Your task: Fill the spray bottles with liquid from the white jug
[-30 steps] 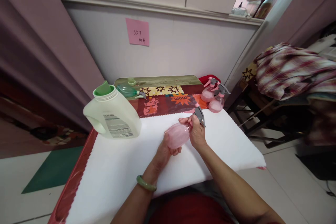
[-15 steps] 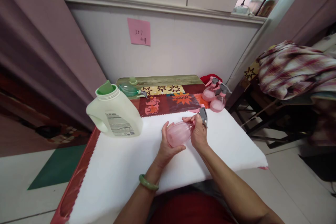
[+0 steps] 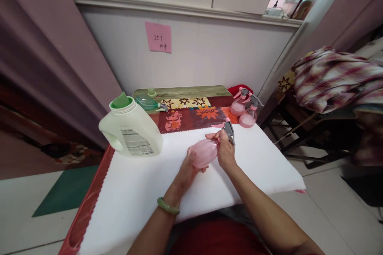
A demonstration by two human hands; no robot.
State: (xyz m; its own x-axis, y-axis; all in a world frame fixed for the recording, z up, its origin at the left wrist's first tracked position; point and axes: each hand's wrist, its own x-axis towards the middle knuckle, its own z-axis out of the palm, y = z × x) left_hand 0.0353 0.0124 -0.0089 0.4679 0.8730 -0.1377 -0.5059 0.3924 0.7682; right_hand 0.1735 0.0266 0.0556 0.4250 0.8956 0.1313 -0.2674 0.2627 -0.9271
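Note:
Between my hands, a pink see-through spray bottle (image 3: 204,153) is held tilted above the white cloth, its grey and pink trigger head (image 3: 229,129) pointing up and to the right. My left hand (image 3: 188,169) cups the bottle's base, fingers partly hidden beneath it. Around the neck, just below the trigger head, my right hand (image 3: 226,152) is closed. Two similar pink spray bottles stand farther back on the right, one pink bottle (image 3: 238,106) behind the other pink bottle (image 3: 248,118). Both hold pale pink liquid or foam.
A large pale green jug (image 3: 134,131), uncapped, stands at the left. Behind it lies a green spray bottle (image 3: 146,103) near a small green cap (image 3: 152,92). White cloth (image 3: 134,203) covers the table's front. A chair with a plaid cloth (image 3: 332,75) is at the right.
My left hand has shifted its grip, fingers and thumb moving from spread around the bottle's base to wrapped under it. The bottle has turned slightly and moved a little left.

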